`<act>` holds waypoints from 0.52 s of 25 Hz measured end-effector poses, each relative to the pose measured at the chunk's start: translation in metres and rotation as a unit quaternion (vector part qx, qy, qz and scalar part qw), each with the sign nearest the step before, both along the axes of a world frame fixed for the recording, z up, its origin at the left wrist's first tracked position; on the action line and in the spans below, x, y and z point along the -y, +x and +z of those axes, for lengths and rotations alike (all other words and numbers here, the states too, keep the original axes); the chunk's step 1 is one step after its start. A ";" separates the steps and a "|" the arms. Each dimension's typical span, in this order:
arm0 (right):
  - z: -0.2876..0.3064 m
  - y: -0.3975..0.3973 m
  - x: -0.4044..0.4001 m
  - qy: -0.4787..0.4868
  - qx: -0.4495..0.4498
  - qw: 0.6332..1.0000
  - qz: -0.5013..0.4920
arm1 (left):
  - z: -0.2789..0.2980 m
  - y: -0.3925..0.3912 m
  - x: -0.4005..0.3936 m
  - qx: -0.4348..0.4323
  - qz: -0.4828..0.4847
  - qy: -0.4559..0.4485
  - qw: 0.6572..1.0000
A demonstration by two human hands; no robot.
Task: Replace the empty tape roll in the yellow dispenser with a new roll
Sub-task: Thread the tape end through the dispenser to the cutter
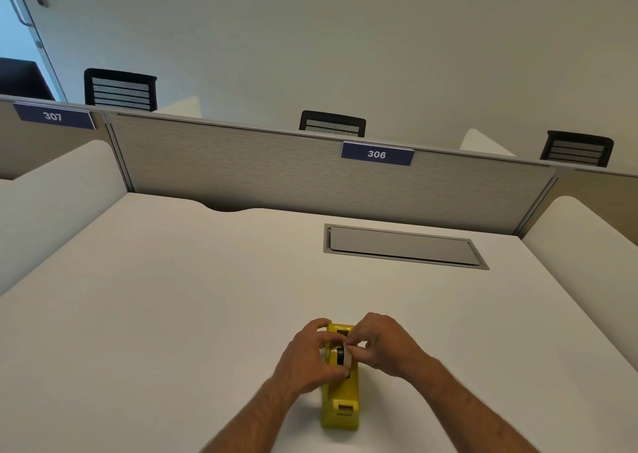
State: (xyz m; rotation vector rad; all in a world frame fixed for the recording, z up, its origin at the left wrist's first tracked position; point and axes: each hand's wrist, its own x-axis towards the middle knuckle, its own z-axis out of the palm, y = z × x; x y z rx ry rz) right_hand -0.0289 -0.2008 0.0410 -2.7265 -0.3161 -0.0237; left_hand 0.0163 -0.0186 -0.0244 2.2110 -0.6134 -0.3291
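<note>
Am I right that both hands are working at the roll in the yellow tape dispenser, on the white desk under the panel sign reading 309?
Not quite: in the head view the sign reads 306. Otherwise yes: the left hand and right hand are at the roll in the yellow tape dispenser on the white desk.

a white desk point(172, 297) with a grey hatch point(402, 245), panel signs 306 point(377, 154) and 307 point(53, 116).

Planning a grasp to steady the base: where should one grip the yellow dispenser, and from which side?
Grip the yellow dispenser across its long flat side walls, near the low end closest to the person, coming from above. Both the left hand and right hand crowd the roll mid-body; the near end is bare.
</note>
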 end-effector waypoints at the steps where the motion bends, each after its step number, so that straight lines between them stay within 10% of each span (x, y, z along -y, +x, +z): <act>1: 0.001 0.000 0.000 0.000 -0.004 1.000 -0.002 | 0.000 0.000 0.000 -0.001 0.000 0.001 1.000; 13: -0.002 -0.002 0.001 -0.024 -0.006 1.000 0.013 | 0.001 0.000 0.001 -0.007 0.006 -0.021 1.000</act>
